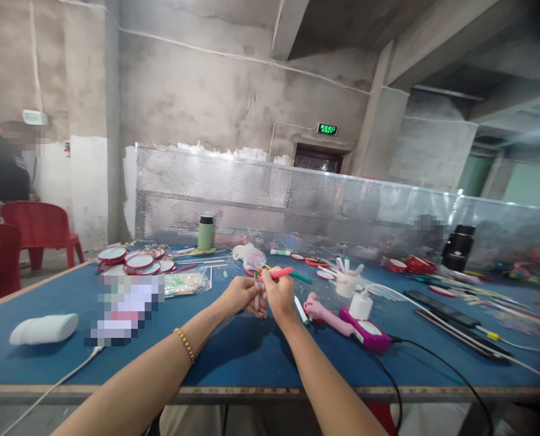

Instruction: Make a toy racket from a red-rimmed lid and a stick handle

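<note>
My left hand (239,295), with a gold bead bracelet above its wrist, is closed on a narrow pale wooden stick (256,301). Something small and green shows at the top of the stick, too small to make out. My right hand (279,297) meets it fingertip to fingertip above the blue table and grips a pink-red marker (283,272), which points out to the right. Just right of that hand lie a white marker with a green end (302,311) and a pink glue gun (329,315).
A purple power box (370,333) bears a small white bottle (361,304); black cables run off the front edge. Round red-rimmed discs (140,261) are piled at left, beside a plastic bag of sticks (186,283). A phone (131,306) and white bottle (45,329) lie nearer. Perforated metal panels (233,194) stand behind.
</note>
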